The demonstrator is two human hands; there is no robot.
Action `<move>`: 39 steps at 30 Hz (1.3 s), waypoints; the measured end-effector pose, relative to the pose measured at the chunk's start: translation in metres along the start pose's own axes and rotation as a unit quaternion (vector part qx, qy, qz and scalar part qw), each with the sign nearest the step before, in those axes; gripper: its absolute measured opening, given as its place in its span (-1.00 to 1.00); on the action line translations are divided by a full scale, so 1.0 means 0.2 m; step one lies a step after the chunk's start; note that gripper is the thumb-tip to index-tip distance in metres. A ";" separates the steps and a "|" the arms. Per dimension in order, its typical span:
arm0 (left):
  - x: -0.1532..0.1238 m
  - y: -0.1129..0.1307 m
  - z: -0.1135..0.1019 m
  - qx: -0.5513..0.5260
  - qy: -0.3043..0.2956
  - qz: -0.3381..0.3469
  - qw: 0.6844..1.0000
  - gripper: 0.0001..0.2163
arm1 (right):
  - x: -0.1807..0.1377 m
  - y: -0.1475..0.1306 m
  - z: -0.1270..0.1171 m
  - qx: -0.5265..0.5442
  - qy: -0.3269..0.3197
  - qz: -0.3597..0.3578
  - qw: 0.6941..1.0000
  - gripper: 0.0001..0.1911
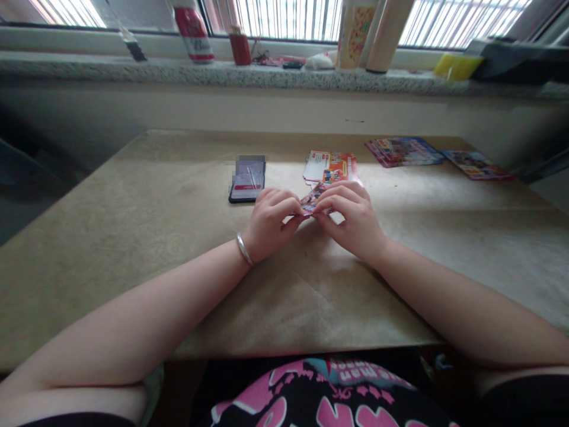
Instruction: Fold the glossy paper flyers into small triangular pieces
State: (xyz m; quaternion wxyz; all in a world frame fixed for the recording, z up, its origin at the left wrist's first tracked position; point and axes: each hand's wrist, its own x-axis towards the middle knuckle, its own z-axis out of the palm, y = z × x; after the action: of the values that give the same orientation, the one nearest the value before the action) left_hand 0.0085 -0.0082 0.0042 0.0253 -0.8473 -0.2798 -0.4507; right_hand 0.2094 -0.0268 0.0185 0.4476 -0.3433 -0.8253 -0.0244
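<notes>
Both hands meet over the middle of the table, pinching a small, colourful printed packet (310, 206), perhaps a trading-card pack. My left hand (274, 214) grips its left end between thumb and fingers; a silver bangle is on that wrist. On the other end, my right hand (349, 216) has thumb and fingertips closed, covering much of the packet. Just behind it lie white cards (317, 164) and an orange printed piece (341, 166). A phone (248, 179) with its screen lit rests beyond my left hand.
At the back right lie a fanned stack of colourful packets (404, 152) and another small pile (478, 164). The granite windowsill (267, 76) holds a red-and-white bottle (194, 32), a red container (240, 47), tall containers and a yellow object (457, 66). The table's (133, 225) near edge is at my body.
</notes>
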 end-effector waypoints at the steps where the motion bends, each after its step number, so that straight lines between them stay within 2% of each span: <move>1: 0.00 0.00 0.00 -0.001 0.002 0.000 1.000 -0.83 | 0.00 0.00 0.00 -0.003 0.002 0.000 1.000 -0.95; 12: -0.01 -0.01 -0.01 0.009 -0.005 -0.012 1.000 -0.81 | 0.00 0.02 -0.01 -0.022 0.011 0.004 1.000 -0.93; 27: -0.01 -0.02 -0.01 0.014 -0.004 -0.015 1.000 -0.86 | 0.01 0.04 -0.03 -0.053 0.011 -0.024 0.998 -0.93; 32: -0.01 -0.02 -0.01 0.014 0.000 -0.017 1.000 -0.86 | 0.01 0.05 -0.03 -0.025 0.005 0.003 1.000 -0.94; 39: -0.01 -0.02 -0.02 -0.013 0.008 -0.044 0.999 -0.85 | 0.01 0.08 -0.04 0.038 0.054 0.109 0.992 -0.93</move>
State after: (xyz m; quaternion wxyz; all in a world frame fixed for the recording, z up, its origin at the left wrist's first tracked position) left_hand 0.0027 -0.0062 0.0048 -0.0035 -0.8310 -0.3106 -0.4615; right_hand 0.2238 -0.0161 0.0190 0.5040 -0.4123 -0.7580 0.0377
